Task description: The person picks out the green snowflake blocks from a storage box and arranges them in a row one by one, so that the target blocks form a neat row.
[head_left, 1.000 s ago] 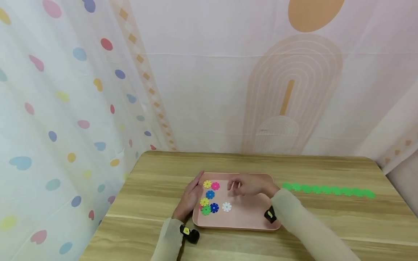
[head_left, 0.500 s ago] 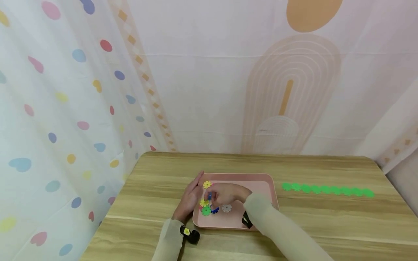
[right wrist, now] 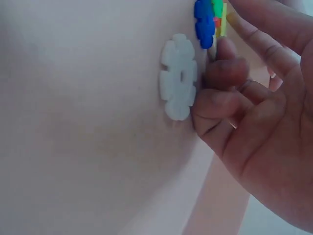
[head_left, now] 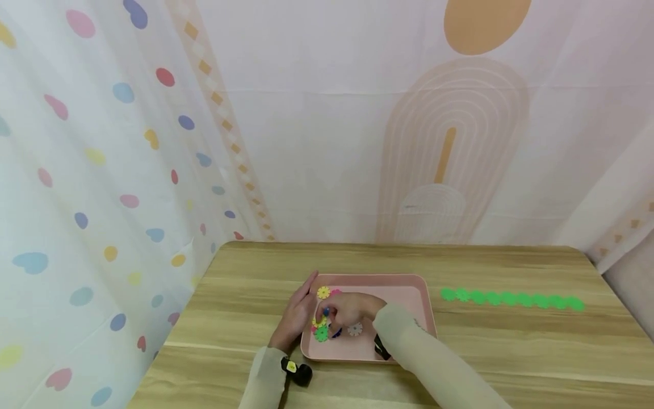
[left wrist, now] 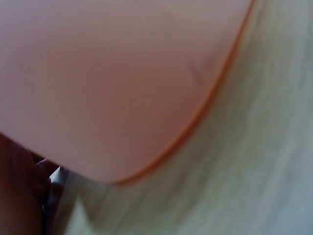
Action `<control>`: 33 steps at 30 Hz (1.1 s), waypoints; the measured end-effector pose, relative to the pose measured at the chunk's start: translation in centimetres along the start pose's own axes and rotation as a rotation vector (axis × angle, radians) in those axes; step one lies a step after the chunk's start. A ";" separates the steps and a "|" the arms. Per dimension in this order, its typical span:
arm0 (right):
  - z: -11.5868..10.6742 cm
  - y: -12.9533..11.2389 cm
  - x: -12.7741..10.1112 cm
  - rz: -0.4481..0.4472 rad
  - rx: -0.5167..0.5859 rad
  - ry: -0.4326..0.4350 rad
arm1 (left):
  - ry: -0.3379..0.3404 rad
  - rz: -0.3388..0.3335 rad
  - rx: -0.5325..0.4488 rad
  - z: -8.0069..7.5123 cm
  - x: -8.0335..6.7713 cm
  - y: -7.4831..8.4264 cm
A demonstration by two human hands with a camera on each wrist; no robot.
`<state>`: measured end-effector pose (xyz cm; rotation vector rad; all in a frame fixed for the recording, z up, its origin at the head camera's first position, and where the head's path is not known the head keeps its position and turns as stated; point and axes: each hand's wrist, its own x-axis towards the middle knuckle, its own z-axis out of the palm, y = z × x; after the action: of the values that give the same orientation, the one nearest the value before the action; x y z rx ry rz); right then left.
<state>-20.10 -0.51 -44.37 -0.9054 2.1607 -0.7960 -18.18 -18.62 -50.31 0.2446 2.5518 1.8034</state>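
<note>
A pink tray [head_left: 388, 346] holds several flower-shaped plastic discs. My left hand [head_left: 296, 315] rests along the tray's left edge with its fingers straight. My right hand [head_left: 347, 309] is over the left part of the tray, its index fingertip at a yellow disc [head_left: 319, 322] and the other fingers curled. I cannot tell whether it pinches that disc. A green disc [head_left: 321, 333] and a dark blue disc [right wrist: 204, 24] lie by the fingertips. Beside the curled fingers is a white disc [right wrist: 179, 77]. Another yellow disc [head_left: 324, 292] lies farther back, next to a partly covered pink disc [head_left: 335, 292].
A row of overlapping green discs [head_left: 508, 299] lies right of the tray on the wooden table [head_left: 541, 352]. A patterned curtain [head_left: 327, 142] hangs behind the table and along its left side. Each wrist wears a small black camera [head_left: 302, 374].
My right hand has moved left and toward me, from the tray's middle to the discs at its left side, slowing lately. My left hand has stayed at the tray's edge.
</note>
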 end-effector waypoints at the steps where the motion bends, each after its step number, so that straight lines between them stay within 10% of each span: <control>1: 0.1 0.1 0.1 -0.001 0.004 0.003 | 0.000 0.005 0.003 0.0 0.0 0.0; 18: 1.0 0.7 0.6 -0.014 0.039 0.094 | -0.052 -0.015 -0.031 -0.4 -0.6 2.3; 33: 0.5 0.9 0.5 -0.048 0.024 0.058 | -0.010 -0.005 -0.015 0.0 -0.1 0.1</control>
<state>-20.34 -0.52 -45.46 -0.9360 2.1811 -0.8802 -18.10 -18.56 -50.22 0.2457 2.5289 1.8149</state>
